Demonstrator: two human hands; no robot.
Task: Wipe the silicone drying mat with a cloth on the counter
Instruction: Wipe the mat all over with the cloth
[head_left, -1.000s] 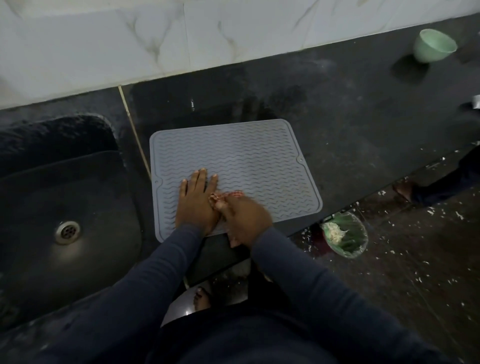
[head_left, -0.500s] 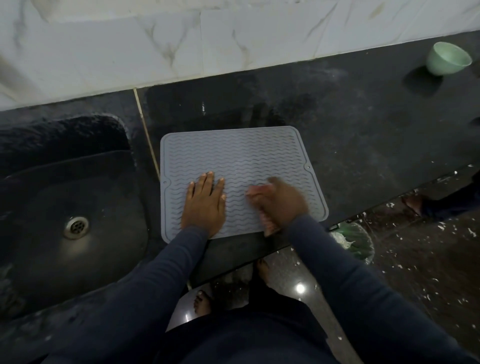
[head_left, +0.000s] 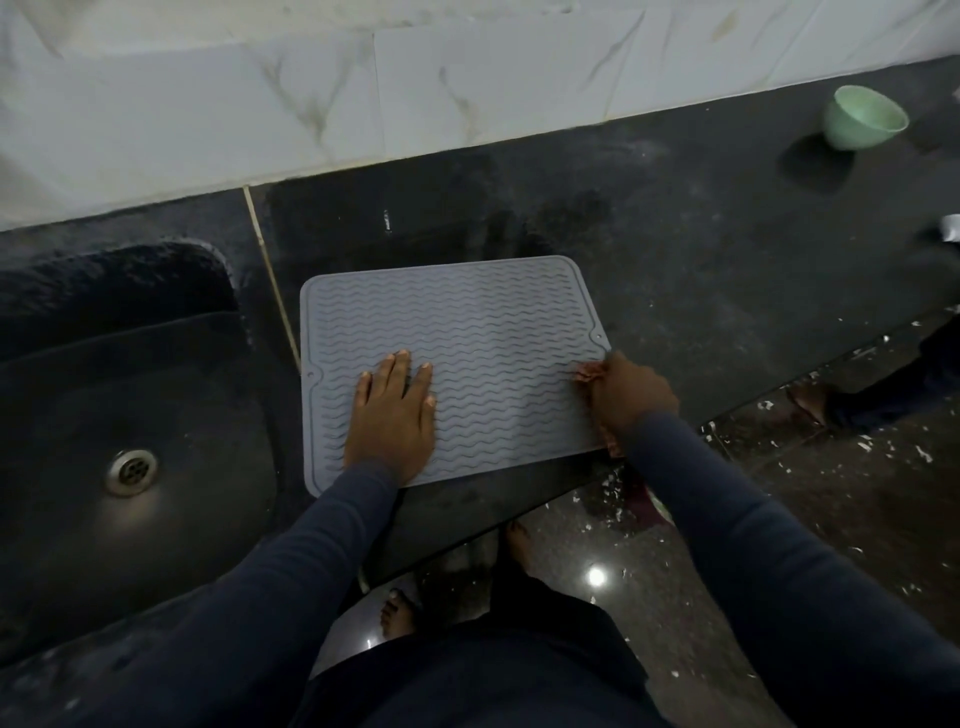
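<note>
A grey silicone drying mat (head_left: 467, 322) with wavy ridges lies flat on the dark counter (head_left: 701, 249). My left hand (head_left: 392, 415) rests palm down on the mat's near left part, fingers spread. My right hand (head_left: 631, 397) is closed around a small reddish cloth (head_left: 589, 371) at the mat's right edge, near its front right corner. Most of the cloth is hidden under that hand.
A dark sink (head_left: 119, 415) with a metal drain (head_left: 131, 470) lies left of the mat. A pale green bowl (head_left: 862, 118) stands at the counter's far right, by the white tiled wall (head_left: 363, 93). The floor (head_left: 831, 493) below the counter edge is littered with white scraps.
My right hand has swept the cloth from the mat's near middle across to its right edge. My left hand has stayed pressed on the mat.
</note>
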